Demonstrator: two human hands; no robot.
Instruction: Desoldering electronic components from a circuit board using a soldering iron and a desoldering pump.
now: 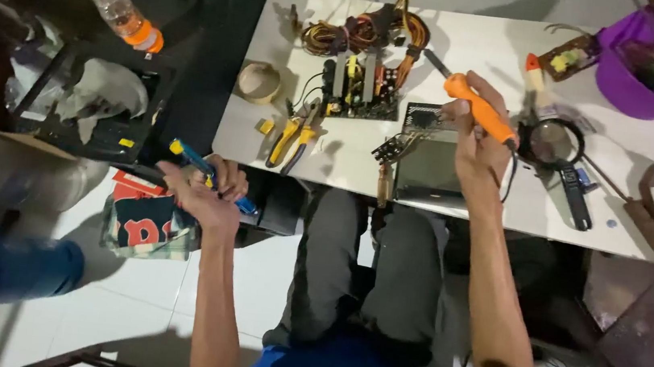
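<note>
We held an orange-handled soldering iron point(477, 106) in our right hand point(477, 147), fingers wrapped tight round the grip, its tip pointing up and away over the white table point(479, 46). Just beside that hand, toward our left, lay a circuit board point(363, 86) with a wire bundle point(363, 32) beyond it. Our left hand point(205, 191) was off the table's edge, closed on a blue tool point(199, 166). Yellow pliers point(293, 135) lay between the hands, a magnifying glass point(555, 143) just outside the right.
</note>
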